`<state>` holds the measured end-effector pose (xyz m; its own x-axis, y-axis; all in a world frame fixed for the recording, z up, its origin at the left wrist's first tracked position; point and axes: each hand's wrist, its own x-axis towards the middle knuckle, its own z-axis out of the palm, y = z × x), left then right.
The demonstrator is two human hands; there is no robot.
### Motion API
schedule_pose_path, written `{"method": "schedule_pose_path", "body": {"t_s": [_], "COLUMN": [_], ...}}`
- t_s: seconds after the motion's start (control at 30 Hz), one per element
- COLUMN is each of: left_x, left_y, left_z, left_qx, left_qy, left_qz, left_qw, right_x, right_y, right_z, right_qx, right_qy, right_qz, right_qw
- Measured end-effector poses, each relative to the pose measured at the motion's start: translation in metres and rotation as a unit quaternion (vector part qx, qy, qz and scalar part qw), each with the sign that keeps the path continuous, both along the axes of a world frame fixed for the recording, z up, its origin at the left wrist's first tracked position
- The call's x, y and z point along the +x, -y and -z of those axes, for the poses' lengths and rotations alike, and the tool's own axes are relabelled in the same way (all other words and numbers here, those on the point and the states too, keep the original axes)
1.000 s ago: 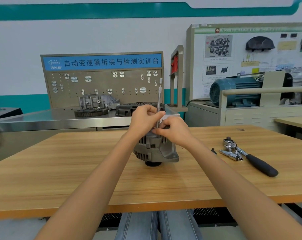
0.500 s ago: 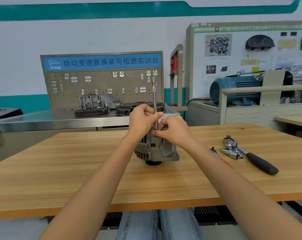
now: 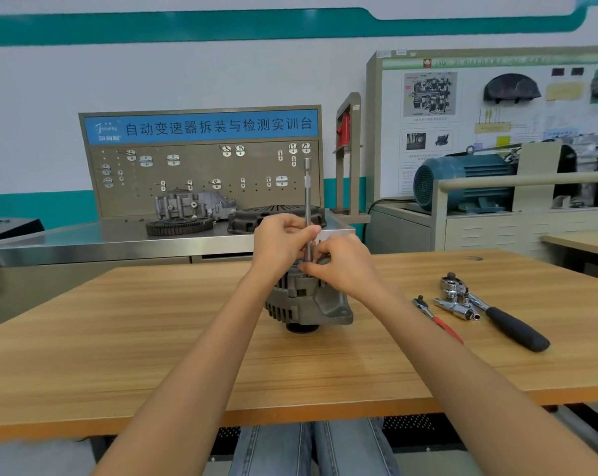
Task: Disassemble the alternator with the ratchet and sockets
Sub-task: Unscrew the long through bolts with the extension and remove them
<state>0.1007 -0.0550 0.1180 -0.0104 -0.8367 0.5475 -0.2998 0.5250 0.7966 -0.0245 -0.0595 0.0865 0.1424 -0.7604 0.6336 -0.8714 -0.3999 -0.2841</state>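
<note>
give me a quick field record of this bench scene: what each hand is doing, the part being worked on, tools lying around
workpiece: grey cast-metal alternator, standing on the wooden table
tool in use: slim steel extension bar, upright on top of the alternator
left hand: grips the bar's shaft
right hand: pinches at the bar's lower end
idle tools: black-handled chrome ratchet, loose chrome sockets, small red-handled ratchet, all right of the alternator
bolt state: hidden by the hands

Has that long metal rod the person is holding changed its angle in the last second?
Yes. The extension bar leaned right toward the pegboard's edge a second ago; now it stands upright on the alternator, gripped by the left hand.
</note>
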Motion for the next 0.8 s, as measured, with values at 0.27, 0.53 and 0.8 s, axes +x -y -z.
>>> {"method": "schedule_pose_path", "body": {"t_s": [0.27, 0.53, 0.8], "left_x": [-0.0013, -0.0002, -0.0032], "left_y": [0.0009, 0.0002, 0.0032], "left_z": [-0.0003, 0.0086, 0.0063], "left_qx": [-0.045, -0.027, -0.03], "left_qy": [0.04, -0.003, 0.001], "left_qz": [-0.058, 0.052, -0.013], "left_qw": [0.997, 0.998, 0.999], "right_x": [0.0006, 0.0, -0.0011], "right_y": [0.0006, 0.0049, 0.0033], "right_z": [0.001, 0.0017, 0.0023], "right_qx": [-0.003, -0.002, -0.005], "right_qy": [0.005, -0.003, -0.002], "right_qz": [0.002, 0.013, 0.002], "right_qw": [1.0, 1.0, 1.0]}}
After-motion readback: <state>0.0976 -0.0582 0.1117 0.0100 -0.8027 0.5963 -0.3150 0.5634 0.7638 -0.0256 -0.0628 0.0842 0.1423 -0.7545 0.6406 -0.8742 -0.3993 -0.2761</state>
